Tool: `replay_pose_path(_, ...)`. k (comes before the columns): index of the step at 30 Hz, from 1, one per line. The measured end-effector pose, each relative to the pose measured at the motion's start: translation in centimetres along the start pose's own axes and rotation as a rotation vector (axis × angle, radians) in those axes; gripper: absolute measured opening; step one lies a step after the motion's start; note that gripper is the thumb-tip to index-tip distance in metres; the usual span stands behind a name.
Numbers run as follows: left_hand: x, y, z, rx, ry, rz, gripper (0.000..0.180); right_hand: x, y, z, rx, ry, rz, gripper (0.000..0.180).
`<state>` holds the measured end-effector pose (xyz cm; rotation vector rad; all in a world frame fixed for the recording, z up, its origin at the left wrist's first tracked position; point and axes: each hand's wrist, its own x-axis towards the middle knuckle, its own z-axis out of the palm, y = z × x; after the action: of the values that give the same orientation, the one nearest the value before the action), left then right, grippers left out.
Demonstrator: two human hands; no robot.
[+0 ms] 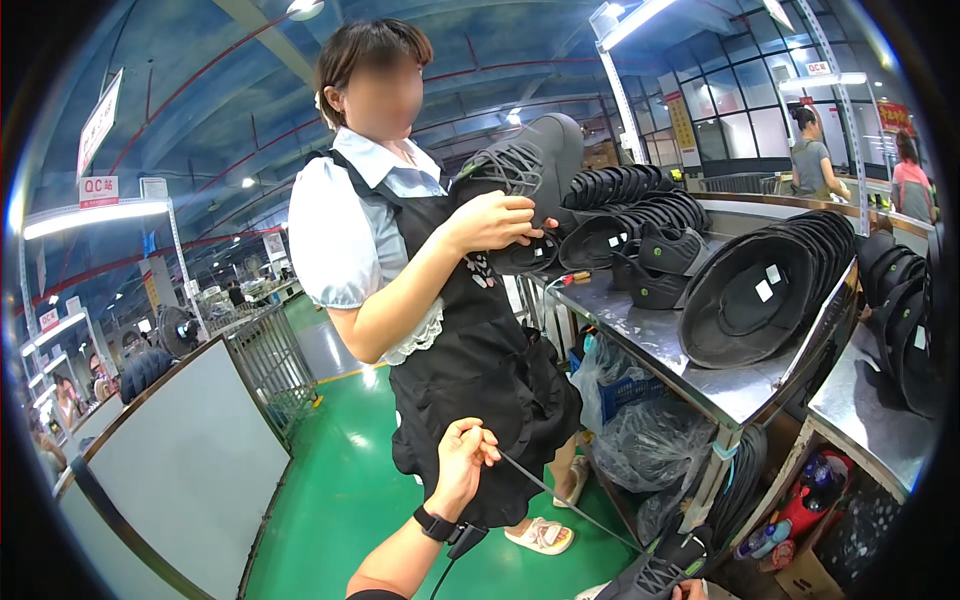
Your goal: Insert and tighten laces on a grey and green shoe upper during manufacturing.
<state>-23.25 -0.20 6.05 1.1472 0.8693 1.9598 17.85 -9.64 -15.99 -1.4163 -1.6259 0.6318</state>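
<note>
My left hand [468, 455] is closed in a pinch on the end of a dark grey shoelace [572, 508]. The lace stretches taut down to the right, to a black and grey sneaker [655, 572] at the lower edge. At that sneaker's side, fingertips of my right hand [690, 590] curl against it; the rest of this hand is cut off. Facing me, a person in a black apron [470, 350] holds up another dark sneaker [555, 165] with grey laces, one hand [495, 222] at its lacing.
A metal table [735, 385] on the right bears nested stacks of black shoes [765, 285]. Beneath it are clear plastic bags [655, 445] and a blue crate [630, 390]. Another metal surface [870, 425] stands further right. At left is a white partition [190, 460] beside the green floor [345, 480].
</note>
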Motion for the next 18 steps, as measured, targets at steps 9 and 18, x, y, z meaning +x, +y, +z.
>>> replay_pose_path(9, -5.4, -4.4, 2.7, 0.370, -0.403, -0.562, 0.016, -1.4, 8.8, 3.3, 0.043, 0.230, 0.042, 0.017)
replay_pose_path(18, -8.8, -14.9, 5.4, 0.517, -0.691, -0.672, 0.021, 2.7, 3.6, 1.7, 0.624, 0.007, 0.401, 0.012)
